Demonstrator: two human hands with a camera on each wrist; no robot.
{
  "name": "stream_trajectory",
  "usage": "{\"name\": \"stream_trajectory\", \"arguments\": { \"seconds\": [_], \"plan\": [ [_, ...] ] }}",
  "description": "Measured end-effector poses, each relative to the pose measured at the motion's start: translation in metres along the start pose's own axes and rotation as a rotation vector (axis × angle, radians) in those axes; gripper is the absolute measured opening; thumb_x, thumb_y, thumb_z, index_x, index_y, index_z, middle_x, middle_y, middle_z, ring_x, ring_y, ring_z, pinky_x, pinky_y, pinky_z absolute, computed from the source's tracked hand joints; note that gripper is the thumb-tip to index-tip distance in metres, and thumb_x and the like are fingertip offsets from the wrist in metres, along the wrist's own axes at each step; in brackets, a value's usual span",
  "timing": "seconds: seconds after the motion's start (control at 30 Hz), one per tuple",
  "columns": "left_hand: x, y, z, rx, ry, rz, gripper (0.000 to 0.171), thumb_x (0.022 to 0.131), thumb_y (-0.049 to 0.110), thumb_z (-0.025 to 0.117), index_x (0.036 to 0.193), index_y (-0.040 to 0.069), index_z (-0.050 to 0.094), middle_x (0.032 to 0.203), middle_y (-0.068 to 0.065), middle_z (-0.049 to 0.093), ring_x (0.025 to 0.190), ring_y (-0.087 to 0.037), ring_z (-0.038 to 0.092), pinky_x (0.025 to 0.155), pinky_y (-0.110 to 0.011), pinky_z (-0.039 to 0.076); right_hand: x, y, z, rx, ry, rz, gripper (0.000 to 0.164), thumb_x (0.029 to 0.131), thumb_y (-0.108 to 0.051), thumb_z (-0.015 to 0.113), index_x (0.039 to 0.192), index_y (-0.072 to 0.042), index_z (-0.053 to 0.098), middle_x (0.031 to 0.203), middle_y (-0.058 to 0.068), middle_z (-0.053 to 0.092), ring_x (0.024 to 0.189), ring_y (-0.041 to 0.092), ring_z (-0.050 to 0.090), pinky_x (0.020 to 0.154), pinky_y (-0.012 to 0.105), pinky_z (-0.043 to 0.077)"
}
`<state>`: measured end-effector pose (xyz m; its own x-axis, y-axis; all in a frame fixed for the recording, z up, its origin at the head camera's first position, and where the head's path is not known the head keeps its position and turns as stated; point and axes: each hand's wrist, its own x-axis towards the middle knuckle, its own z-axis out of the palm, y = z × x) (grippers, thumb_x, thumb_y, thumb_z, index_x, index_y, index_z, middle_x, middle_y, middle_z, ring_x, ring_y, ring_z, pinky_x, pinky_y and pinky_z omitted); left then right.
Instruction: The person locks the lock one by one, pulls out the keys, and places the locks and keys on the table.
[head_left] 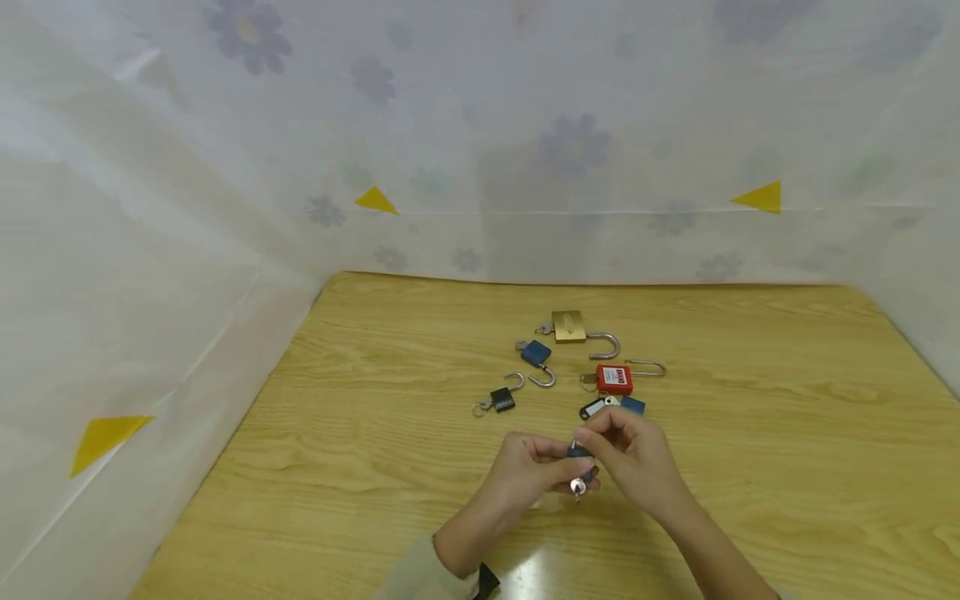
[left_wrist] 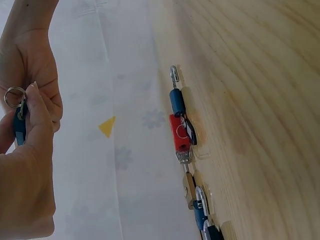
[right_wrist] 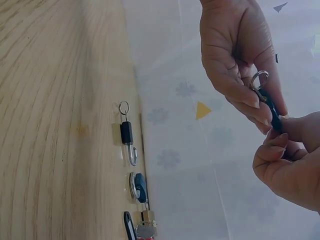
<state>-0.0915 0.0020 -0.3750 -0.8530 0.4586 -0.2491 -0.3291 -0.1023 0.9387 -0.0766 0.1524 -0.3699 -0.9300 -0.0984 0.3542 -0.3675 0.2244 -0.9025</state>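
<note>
Above the table, my left hand [head_left: 517, 477] grips a small dark blue padlock [head_left: 578, 452] between thumb and fingers. My right hand [head_left: 639, 460] pinches the metal shackle at its top end. A key [head_left: 577, 486] sits in the bottom of the lock, with a split ring [right_wrist: 259, 79] hanging from it. Just beyond the hands lie a second blue padlock [head_left: 633, 406] and a black key tag [head_left: 593, 408], partly covered by the right hand. A red padlock [head_left: 615, 379] with its long shackle out lies behind them.
Farther back on the wooden table [head_left: 360, 433] lie a brass padlock [head_left: 568, 327], another blue padlock [head_left: 536, 353] and a black padlock [head_left: 502, 400], all with shackles swung open and keys inserted. A flowered white sheet [head_left: 450, 133] encloses the table's back and sides.
</note>
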Motion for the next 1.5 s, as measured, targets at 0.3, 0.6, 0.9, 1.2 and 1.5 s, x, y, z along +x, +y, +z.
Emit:
{"name": "stream_trajectory", "arguments": {
  "seconds": [0.3, 0.6, 0.9, 1.2, 1.5],
  "plan": [
    [0.003, 0.001, -0.004, -0.033, 0.026, -0.002, 0.025, 0.084, 0.006, 0.067, 0.102, -0.011, 0.065, 0.091, -0.021, 0.070, 0.077, -0.016, 0.071, 0.073, -0.029, 0.058, -0.003, -0.001, 0.002, -0.030, 0.114, 0.217, 0.012, 0.091, -0.005, 0.057, 0.094, 0.005, 0.060, 0.078, -0.011, 0.057, 0.067, 0.004, 0.052, 0.057, 0.018, 0.047],
    [0.010, 0.003, -0.010, -0.089, 0.169, 0.027, 0.025, 0.084, 0.007, 0.067, 0.102, -0.010, 0.065, 0.091, -0.017, 0.071, 0.075, -0.012, 0.070, 0.076, -0.030, 0.057, -0.021, 0.007, 0.020, 0.059, 0.173, 0.398, 0.014, 0.092, -0.002, 0.054, 0.088, 0.010, 0.060, 0.070, -0.005, 0.061, 0.062, 0.006, 0.054, 0.055, 0.020, 0.049],
    [0.013, 0.002, -0.012, -0.102, 0.173, 0.048, 0.025, 0.084, 0.004, 0.066, 0.103, -0.012, 0.064, 0.093, -0.020, 0.070, 0.075, -0.011, 0.069, 0.075, -0.030, 0.057, -0.020, 0.006, 0.030, 0.083, 0.172, 0.501, 0.014, 0.087, -0.008, 0.062, 0.089, 0.006, 0.064, 0.069, -0.008, 0.060, 0.064, 0.010, 0.058, 0.061, 0.021, 0.051],
    [0.013, 0.001, -0.010, -0.069, 0.172, 0.074, 0.024, 0.085, 0.006, 0.065, 0.101, -0.012, 0.064, 0.092, -0.024, 0.069, 0.078, -0.018, 0.071, 0.071, -0.029, 0.057, -0.018, 0.008, 0.033, 0.147, 0.216, 0.609, 0.012, 0.086, -0.006, 0.063, 0.085, 0.005, 0.065, 0.067, -0.008, 0.059, 0.064, 0.007, 0.055, 0.064, 0.020, 0.049],
    [0.013, 0.001, -0.008, -0.036, 0.205, 0.070, 0.023, 0.085, 0.008, 0.066, 0.099, -0.010, 0.066, 0.091, -0.022, 0.070, 0.081, -0.023, 0.071, 0.069, -0.030, 0.058, -0.020, 0.007, 0.034, 0.134, 0.242, 0.604, 0.013, 0.085, -0.007, 0.065, 0.080, 0.005, 0.066, 0.065, -0.007, 0.060, 0.064, 0.007, 0.056, 0.062, 0.020, 0.049]
  ]
}}
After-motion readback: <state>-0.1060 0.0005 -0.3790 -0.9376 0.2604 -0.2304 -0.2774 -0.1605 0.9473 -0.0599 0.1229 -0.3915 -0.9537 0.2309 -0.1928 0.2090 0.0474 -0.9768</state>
